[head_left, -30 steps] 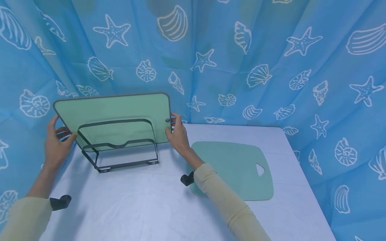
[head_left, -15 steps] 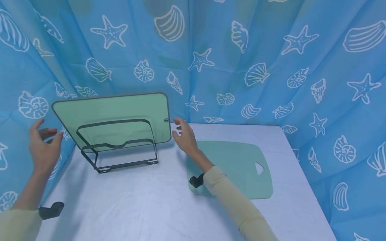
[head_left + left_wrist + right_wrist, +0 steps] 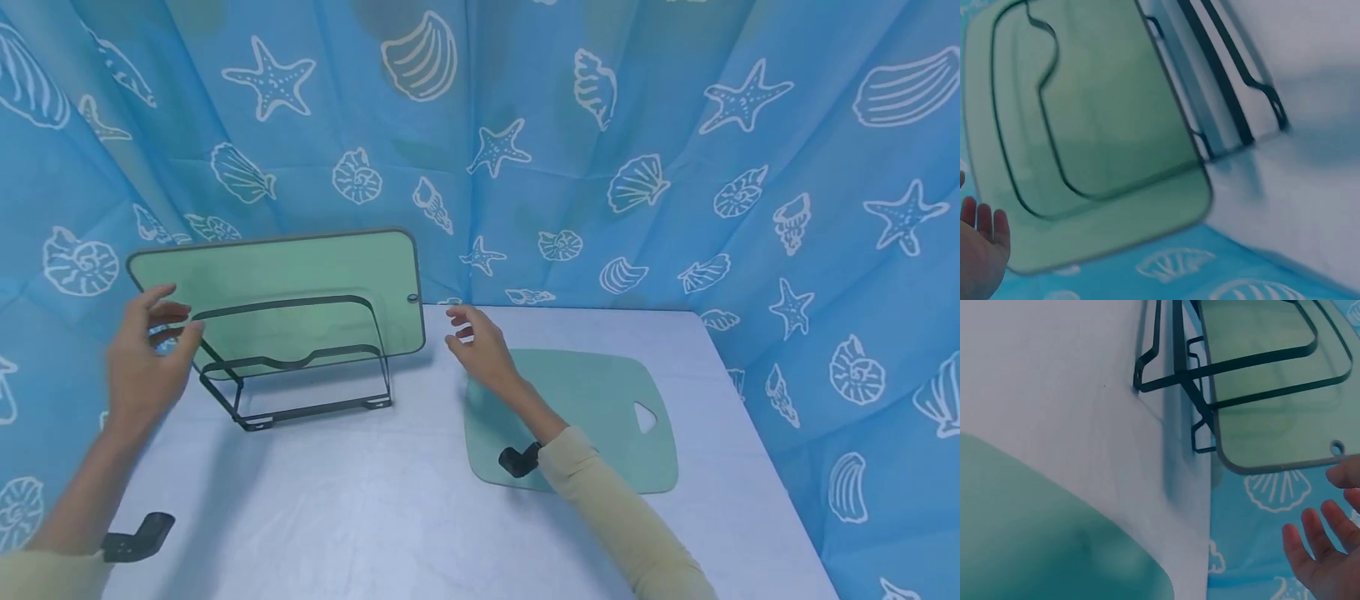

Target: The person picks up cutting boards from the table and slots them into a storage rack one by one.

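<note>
A light green cutting board with a grey rim (image 3: 337,267) stands tilted in a black metal rack (image 3: 318,412) at the left of the table. Near its right edge is a small round hole. My left hand (image 3: 150,367) hovers at the board's left side, fingers relaxed, overlapping its edge in the head view. To the right of the board, my right hand (image 3: 483,354) is held in the air with fingers loosely bent and nothing in them. The right wrist view shows that hand (image 3: 1329,556) just off the board's corner.
A second, teal cutting board (image 3: 585,417) with a cut-out handle hole lies flat on the white-covered table (image 3: 360,517), partly beneath my right forearm. A blue curtain (image 3: 525,208) with seashell and starfish prints hangs behind and around the table.
Both hands have let go of the green board, which stays in the rack. The right hand has drawn off rightward; the left moved outward, then back in toward the board's edge.
</note>
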`<state>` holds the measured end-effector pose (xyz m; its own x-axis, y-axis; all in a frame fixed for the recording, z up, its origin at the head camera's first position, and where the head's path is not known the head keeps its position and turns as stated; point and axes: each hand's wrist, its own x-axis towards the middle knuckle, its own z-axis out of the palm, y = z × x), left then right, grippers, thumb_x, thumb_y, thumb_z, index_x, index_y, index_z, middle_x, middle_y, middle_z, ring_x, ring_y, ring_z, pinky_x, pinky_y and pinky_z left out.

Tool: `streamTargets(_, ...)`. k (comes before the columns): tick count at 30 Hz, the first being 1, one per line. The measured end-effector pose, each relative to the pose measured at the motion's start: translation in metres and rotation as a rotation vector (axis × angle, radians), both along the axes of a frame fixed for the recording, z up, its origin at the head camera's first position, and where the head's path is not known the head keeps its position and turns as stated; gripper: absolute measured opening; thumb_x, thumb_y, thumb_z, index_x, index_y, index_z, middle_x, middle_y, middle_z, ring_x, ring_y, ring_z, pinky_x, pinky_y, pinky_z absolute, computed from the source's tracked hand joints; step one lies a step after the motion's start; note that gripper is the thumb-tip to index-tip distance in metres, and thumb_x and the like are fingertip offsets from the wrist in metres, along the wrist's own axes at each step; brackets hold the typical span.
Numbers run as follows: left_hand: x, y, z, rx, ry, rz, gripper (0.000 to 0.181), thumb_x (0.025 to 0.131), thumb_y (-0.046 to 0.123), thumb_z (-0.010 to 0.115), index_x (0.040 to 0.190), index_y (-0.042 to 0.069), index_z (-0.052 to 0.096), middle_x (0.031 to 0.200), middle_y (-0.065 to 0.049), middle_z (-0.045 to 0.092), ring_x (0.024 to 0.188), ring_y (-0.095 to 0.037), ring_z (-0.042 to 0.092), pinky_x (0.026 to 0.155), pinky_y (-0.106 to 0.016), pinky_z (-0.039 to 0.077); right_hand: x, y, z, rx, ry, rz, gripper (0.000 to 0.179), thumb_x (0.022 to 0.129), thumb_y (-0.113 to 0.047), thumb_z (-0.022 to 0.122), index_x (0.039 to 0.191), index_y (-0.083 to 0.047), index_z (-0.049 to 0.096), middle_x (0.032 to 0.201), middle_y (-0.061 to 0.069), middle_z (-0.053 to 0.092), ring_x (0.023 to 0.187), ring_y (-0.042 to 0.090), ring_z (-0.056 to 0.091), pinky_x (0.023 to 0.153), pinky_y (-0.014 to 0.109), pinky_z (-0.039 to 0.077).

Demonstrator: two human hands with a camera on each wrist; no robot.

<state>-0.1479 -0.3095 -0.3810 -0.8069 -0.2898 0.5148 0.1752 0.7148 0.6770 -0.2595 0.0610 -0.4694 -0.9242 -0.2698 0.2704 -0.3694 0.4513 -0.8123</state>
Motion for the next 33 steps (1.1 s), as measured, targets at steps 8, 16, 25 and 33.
streamTargets(8, 0.007, 0.039, 0.010, -0.017, -0.090, -0.231, 0.053, 0.097, -0.002, 0.059, 0.147, 0.002, 0.043, 0.122, -0.023, 0.055, 0.113, -0.040, 0.052, 0.094, -0.009, 0.041, 0.011, 0.031, 0.005, 0.034, -0.027, 0.014, 0.037, 0.096, -0.008, 0.065, 0.132, -0.007, 0.057, 0.118, 0.008, 0.060, 0.102, 0.023, 0.062, 0.090, 0.035, 0.056)
streamTargets(16, 0.014, 0.077, -0.002, 0.031, -0.313, -0.503, 0.058, 0.097, 0.002, 0.062, 0.150, 0.006, 0.039, 0.127, -0.022, 0.056, 0.117, -0.039, 0.056, 0.098, -0.029, 0.050, 0.020, 0.061, 0.009, 0.078, -0.052, 0.035, 0.039, 0.096, -0.006, 0.066, 0.133, -0.006, 0.055, 0.121, 0.011, 0.059, 0.107, 0.032, 0.062, 0.092, 0.042, 0.055)
streamTargets(25, 0.010, 0.119, -0.032, 0.155, -0.550, -0.623, 0.056, 0.097, 0.004, 0.061, 0.149, 0.005, 0.038, 0.126, -0.018, 0.057, 0.118, -0.038, 0.058, 0.094, -0.048, 0.053, 0.030, 0.102, 0.012, 0.123, -0.069, 0.020, 0.043, 0.095, -0.006, 0.067, 0.136, -0.004, 0.054, 0.125, 0.015, 0.058, 0.110, 0.035, 0.061, 0.094, 0.049, 0.053)
streamTargets(33, 0.005, 0.145, -0.052, 0.236, -0.629, -0.665, 0.056, 0.097, 0.013, 0.064, 0.148, 0.008, 0.041, 0.126, -0.015, 0.058, 0.119, -0.035, 0.058, 0.094, -0.045, 0.053, 0.036, 0.134, 0.012, 0.166, -0.074, -0.007, 0.043, 0.094, -0.006, 0.067, 0.134, -0.003, 0.054, 0.124, 0.017, 0.058, 0.110, 0.037, 0.061, 0.095, 0.051, 0.052)
